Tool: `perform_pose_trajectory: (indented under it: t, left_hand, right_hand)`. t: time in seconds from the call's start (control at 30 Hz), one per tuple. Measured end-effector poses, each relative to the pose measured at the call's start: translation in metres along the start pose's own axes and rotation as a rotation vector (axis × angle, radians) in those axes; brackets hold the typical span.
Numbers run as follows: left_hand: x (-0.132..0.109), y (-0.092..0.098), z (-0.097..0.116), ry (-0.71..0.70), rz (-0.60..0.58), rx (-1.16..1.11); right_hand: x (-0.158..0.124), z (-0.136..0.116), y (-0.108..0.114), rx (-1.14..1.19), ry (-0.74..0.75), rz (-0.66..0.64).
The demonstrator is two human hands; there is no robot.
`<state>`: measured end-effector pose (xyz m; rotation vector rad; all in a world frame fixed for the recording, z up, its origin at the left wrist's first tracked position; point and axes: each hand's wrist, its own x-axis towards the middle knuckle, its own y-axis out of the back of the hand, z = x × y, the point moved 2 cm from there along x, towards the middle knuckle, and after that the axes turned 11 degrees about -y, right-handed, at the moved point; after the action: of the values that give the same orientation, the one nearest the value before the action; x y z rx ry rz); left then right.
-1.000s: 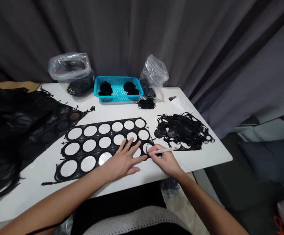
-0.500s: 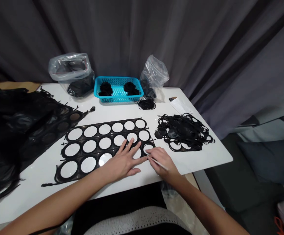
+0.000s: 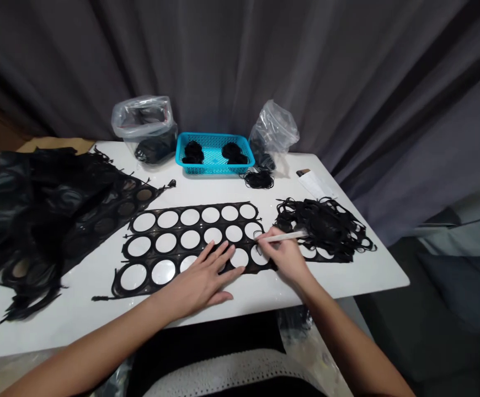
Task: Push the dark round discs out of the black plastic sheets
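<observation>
Left hand [image 3: 203, 279]: flat, fingers spread, on the black sheet [image 3: 201, 227]. Right hand [image 3: 284, 257]: pinching a white tool [image 3: 286, 237] over the sheet's right end — tip contact cannot be confirmed. Sheet appears light, limp, tearable between holes; outer edge judged the best hold. Long axis runs left to right beneath the hands — right end angled slightly away.

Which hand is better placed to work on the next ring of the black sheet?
Probably the right hand: it grips a white stick, tip at the black sheet. The left hand lies spread on the sheet, without a tool.
</observation>
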<state>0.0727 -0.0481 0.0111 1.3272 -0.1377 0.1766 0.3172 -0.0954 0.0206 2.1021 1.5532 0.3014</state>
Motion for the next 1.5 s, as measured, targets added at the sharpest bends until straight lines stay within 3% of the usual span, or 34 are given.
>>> perform_pose_trajectory:
  t: [0.07, 0.13, 0.77, 1.13, 1.23, 1.33, 1.4, 1.5]
  left_hand:
    - [-0.011, 0.0, 0.002, 0.02, -0.023, 0.008]
    - [-0.018, -0.002, 0.003, 0.034, -0.033, 0.002]
    - [-0.02, -0.007, 0.003, 0.041, 0.033, -0.024]
    - [-0.021, -0.008, 0.004, 0.067, 0.049, -0.017]
    - [-0.021, -0.009, 0.004, 0.069, 0.043, -0.018]
    - [-0.022, -0.008, 0.005, 0.072, 0.032, -0.011]
    - [-0.022, -0.006, 0.006, 0.069, 0.013, 0.001]
    - [-0.018, 0.0, 0.005, 0.075, -0.021, 0.023]
  right_hand:
    - [-0.013, -0.007, -0.023, 0.033, 0.01, -0.165]
    - [-0.022, -0.01, -0.037, 0.009, 0.021, -0.238]
    - [-0.034, -0.012, -0.042, -0.025, 0.065, -0.257]
    - [-0.047, -0.005, -0.049, -0.353, 0.509, -0.195]
    - [-0.026, -0.003, -0.034, -0.422, 0.53, -0.106]
    - [0.015, -0.004, 0.0, -0.41, 0.332, 0.242]
    - [0.038, -0.007, 0.016, -0.409, 0.226, 0.365]
    - [0.054, -0.016, 0.015, -0.309, 0.171, 0.272]
